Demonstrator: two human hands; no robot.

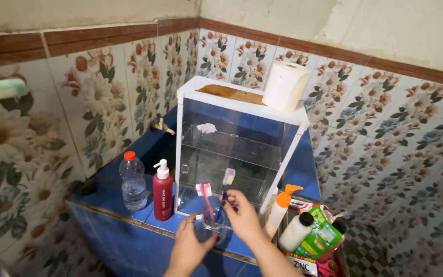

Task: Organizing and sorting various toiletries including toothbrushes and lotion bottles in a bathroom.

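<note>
Toothbrush (225, 191) pinched in right hand (242, 215) above clear cup (212, 221) gripped by left hand (189, 243).

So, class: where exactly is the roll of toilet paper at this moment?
In the head view, the toilet paper roll stands upright on the right end of the white cabinet's top, near the floral-tiled corner, up and beyond both hands.

My left hand (190, 246) grips a clear glass cup (213, 224) holding pink toothbrushes (205, 197), while my right hand (242, 215) pinches a blue-handled toothbrush (226, 185) standing in it. Just behind is a white glass-shelved cabinet (237, 149) on the blue tiled counter (129, 210), with a toilet roll (285, 86) on top. To its left stand a red pump bottle (163, 194) and a clear water bottle (132, 182).
</note>
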